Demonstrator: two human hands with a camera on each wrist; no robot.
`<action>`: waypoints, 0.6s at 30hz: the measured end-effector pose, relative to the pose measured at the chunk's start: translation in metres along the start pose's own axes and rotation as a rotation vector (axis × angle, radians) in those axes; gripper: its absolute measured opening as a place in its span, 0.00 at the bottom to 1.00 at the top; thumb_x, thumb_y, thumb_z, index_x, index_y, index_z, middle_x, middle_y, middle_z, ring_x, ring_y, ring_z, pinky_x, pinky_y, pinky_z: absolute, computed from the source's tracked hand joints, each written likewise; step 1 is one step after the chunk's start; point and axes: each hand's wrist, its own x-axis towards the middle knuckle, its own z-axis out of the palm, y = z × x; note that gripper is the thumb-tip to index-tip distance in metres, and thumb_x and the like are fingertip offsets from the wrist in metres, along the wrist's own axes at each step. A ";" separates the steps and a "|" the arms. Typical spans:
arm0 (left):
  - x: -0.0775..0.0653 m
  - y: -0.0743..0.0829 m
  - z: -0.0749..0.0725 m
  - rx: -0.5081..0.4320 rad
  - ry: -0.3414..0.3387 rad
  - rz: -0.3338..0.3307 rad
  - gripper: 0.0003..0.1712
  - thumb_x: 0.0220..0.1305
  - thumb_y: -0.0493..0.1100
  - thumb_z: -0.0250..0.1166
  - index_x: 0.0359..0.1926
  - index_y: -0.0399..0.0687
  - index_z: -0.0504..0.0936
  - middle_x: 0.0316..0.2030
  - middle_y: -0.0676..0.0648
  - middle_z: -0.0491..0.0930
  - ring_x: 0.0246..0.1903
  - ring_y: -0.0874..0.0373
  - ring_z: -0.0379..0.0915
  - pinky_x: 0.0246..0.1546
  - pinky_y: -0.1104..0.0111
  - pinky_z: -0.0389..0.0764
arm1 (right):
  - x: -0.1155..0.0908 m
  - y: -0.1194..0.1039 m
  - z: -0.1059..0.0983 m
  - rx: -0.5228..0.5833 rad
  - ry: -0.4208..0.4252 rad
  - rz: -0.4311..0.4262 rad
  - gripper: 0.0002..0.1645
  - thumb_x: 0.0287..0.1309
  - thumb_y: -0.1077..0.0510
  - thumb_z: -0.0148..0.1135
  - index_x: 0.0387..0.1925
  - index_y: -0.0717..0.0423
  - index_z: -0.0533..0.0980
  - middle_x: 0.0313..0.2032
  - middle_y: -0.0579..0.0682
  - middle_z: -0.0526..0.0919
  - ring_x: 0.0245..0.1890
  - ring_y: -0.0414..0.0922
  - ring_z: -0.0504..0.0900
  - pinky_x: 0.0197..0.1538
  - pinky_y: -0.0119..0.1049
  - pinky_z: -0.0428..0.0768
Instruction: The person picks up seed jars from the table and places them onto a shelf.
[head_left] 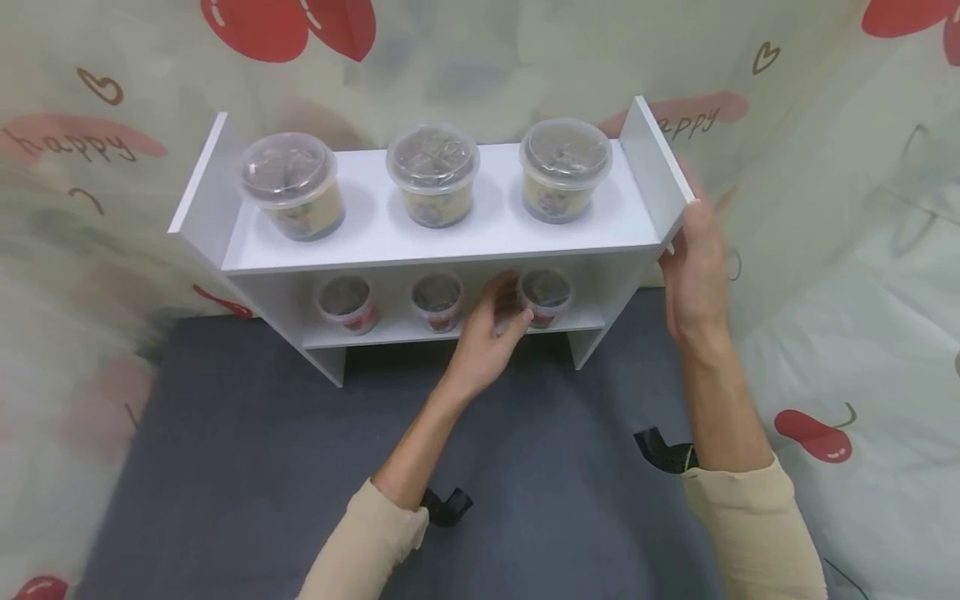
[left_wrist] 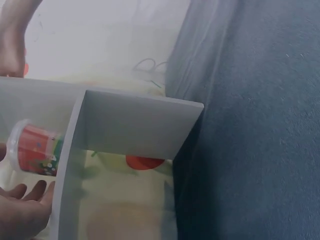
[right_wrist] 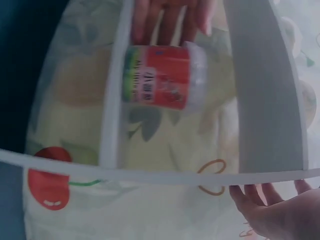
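A white two-tier shelf [head_left: 450,250] holds lidded tubs. On its lower board, my left hand [head_left: 483,346] is at the rightmost small red-labelled cup [head_left: 545,300], thumb and fingers spread at its side. The left wrist view shows a gap between the lower fingers of the left hand [left_wrist: 25,212] and this cup [left_wrist: 37,149]. Whether a fingertip touches it I cannot tell. My right hand [head_left: 697,271] rests against the outside of the right side panel [head_left: 660,171]. Its fingertips meet the panel in the right wrist view, and none show on the inner face.
Three larger clear-lidded tubs, left [head_left: 292,187], middle [head_left: 435,175] and right [head_left: 566,171], stand on the upper board. Two more small cups, left [head_left: 347,304] and middle [head_left: 437,302], share the lower one. Dark grey cloth [head_left: 510,483] lies below; a printed curtain [head_left: 480,67] hangs behind.
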 end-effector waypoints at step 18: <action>-0.037 0.014 -0.014 0.193 -0.094 -0.001 0.36 0.73 0.50 0.58 0.74 0.43 0.57 0.71 0.45 0.62 0.69 0.51 0.60 0.65 0.59 0.67 | -0.038 0.015 -0.037 -0.585 -0.075 0.092 0.29 0.70 0.56 0.57 0.71 0.48 0.68 0.66 0.52 0.73 0.64 0.48 0.72 0.59 0.34 0.72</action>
